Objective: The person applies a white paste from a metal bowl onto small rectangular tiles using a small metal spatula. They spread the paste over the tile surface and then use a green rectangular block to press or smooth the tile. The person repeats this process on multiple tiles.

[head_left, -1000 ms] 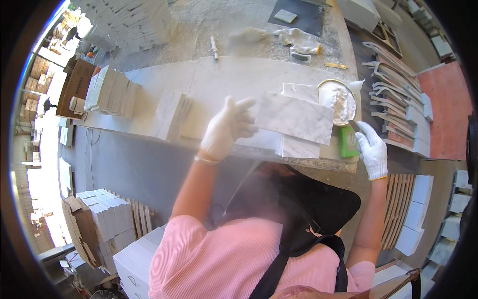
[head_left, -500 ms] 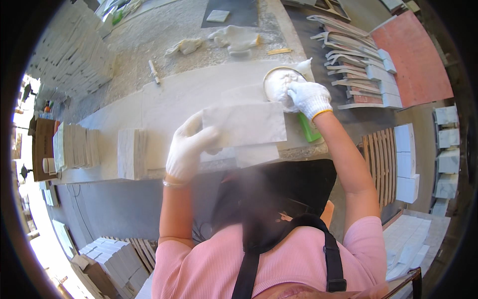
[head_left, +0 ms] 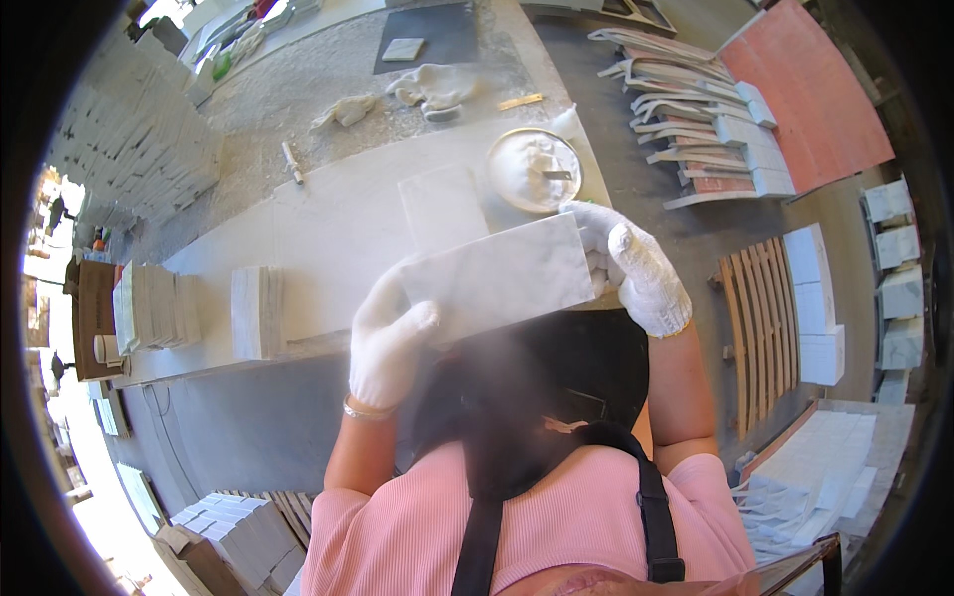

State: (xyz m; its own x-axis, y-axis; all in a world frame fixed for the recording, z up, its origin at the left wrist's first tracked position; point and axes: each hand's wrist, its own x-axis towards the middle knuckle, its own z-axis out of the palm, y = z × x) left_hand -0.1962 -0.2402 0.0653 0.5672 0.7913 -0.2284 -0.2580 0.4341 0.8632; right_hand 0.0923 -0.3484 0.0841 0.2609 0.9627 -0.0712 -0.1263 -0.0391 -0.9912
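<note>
A white marble tile (head_left: 502,273) with faint grey veins is held tilted over the near table edge, its right end higher. My left hand (head_left: 386,343), in a white knitted glove, grips its left end, thumb on the near face. My gloved right hand (head_left: 641,268) is closed at the right end, with some fingers hidden behind the tile. Just beyond stands a round bowl (head_left: 495,191) of white paste or powder (head_left: 522,164); a small flat metal blade (head_left: 556,176) rests in it. Another pale tile (head_left: 437,209) lies flat on the table behind the held one.
Upright tiles (head_left: 256,313) stand on the table at left, with a bigger stack (head_left: 154,308) beyond. Crumpled gloves (head_left: 432,87) and a pen-like stick (head_left: 291,162) lie farther back. Slatted wood (head_left: 760,328) and white blocks (head_left: 815,298) are off to the right.
My right hand has left the bowl and come nearer, onto the tile's right end. The tile has tilted, right end up. The blade in the bowl now shows.
</note>
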